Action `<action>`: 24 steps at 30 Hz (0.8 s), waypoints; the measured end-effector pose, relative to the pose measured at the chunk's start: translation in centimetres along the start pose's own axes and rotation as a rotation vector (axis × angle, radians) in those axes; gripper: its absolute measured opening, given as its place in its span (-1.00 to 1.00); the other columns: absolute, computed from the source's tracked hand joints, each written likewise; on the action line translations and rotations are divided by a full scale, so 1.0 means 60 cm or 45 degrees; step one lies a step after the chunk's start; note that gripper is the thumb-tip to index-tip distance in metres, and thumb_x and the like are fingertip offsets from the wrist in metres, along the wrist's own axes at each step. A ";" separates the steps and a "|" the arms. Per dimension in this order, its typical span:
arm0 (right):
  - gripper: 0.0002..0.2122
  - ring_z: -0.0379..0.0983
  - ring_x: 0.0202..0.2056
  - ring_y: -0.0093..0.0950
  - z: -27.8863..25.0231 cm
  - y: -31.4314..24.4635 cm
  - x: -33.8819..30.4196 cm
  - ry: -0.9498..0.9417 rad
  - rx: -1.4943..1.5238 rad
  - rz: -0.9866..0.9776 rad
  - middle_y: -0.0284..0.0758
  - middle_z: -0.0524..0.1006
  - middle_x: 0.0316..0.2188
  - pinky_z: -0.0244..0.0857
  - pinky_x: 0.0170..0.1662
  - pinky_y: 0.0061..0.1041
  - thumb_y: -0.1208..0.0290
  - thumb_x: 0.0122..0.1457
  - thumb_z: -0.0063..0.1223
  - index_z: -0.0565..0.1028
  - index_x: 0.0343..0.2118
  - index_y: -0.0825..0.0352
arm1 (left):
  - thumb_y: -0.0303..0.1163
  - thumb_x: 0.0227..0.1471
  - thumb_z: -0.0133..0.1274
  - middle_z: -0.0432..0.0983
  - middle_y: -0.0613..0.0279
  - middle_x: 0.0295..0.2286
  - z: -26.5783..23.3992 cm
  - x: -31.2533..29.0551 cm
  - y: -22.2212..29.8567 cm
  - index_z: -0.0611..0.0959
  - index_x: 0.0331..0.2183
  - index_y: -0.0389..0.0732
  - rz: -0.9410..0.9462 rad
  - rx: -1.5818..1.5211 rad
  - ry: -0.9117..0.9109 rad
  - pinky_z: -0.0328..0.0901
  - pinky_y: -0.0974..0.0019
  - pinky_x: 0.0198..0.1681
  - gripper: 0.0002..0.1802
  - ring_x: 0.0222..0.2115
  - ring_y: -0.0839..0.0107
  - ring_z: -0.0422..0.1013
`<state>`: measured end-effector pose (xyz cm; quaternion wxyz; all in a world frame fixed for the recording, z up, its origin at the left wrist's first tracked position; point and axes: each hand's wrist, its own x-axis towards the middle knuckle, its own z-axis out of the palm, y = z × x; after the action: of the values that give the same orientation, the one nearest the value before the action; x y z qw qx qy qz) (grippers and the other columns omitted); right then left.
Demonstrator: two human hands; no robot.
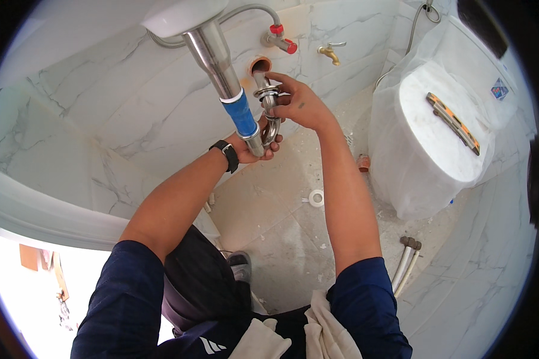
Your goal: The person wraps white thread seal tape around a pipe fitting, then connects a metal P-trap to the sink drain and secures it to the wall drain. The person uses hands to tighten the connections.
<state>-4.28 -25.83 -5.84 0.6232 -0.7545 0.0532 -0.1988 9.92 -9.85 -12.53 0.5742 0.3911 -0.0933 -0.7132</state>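
A chrome tailpiece (212, 58) runs down from the white basin (182, 17), with a blue-wrapped section (239, 115) near its lower end. Below that, a chrome U-bend trap (272, 128) curves back up toward the wall. My left hand (244, 151) is closed around the bottom of the trap from behind, its fingertips showing past the bend. Gripping the trap's wall-side pipe beside a chrome flange (266, 91) is my right hand (305, 106), with thumb and fingers on either side. The pipe's upper end reaches the round wall hole (260, 63); how deep it sits I cannot tell.
An angle valve with red parts (279, 40) and a brass tap (331, 54) stick out of the marbled wall. At right stands a plastic-wrapped toilet (401, 161) with an orange-and-black tool (454, 124) on its lid. A tape roll (316, 198) and pipes (406, 266) lie on the floor.
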 end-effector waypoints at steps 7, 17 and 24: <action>-0.22 0.57 -0.17 -0.45 0.005 0.004 -0.010 0.012 -0.029 -0.147 -0.23 0.56 -0.10 0.50 -0.19 -0.44 0.60 -0.08 0.25 0.30 0.32 0.23 | 0.17 0.30 -0.08 0.55 0.16 -0.27 -0.002 0.000 0.004 0.58 -0.12 0.02 -0.028 -0.005 0.012 0.36 0.29 -0.42 -0.56 -0.36 0.32 0.44; -0.10 0.58 -0.07 -0.38 0.007 0.014 -0.019 0.049 0.166 -0.090 -0.11 0.52 0.00 0.49 -0.08 -0.39 0.70 -0.09 0.25 0.16 0.39 0.14 | 0.15 0.31 -0.09 0.55 0.16 -0.27 0.001 -0.002 0.008 0.57 -0.12 0.01 -0.038 0.015 -0.031 0.38 0.27 -0.41 -0.57 -0.35 0.30 0.47; -0.04 0.55 0.03 -0.29 0.000 0.006 -0.018 -0.033 0.110 -0.099 -0.01 0.48 0.10 0.49 -0.02 -0.36 0.75 -0.08 0.22 0.07 0.43 0.08 | 0.15 0.29 -0.04 0.55 0.18 -0.27 -0.001 0.002 0.009 0.58 -0.13 0.03 -0.018 0.098 -0.007 0.40 0.27 -0.41 -0.58 -0.35 0.34 0.48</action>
<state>-5.22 -25.56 -6.45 0.6475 -0.7310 0.0070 -0.2154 10.34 -10.12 -12.32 0.5534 0.4115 -0.1195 -0.7143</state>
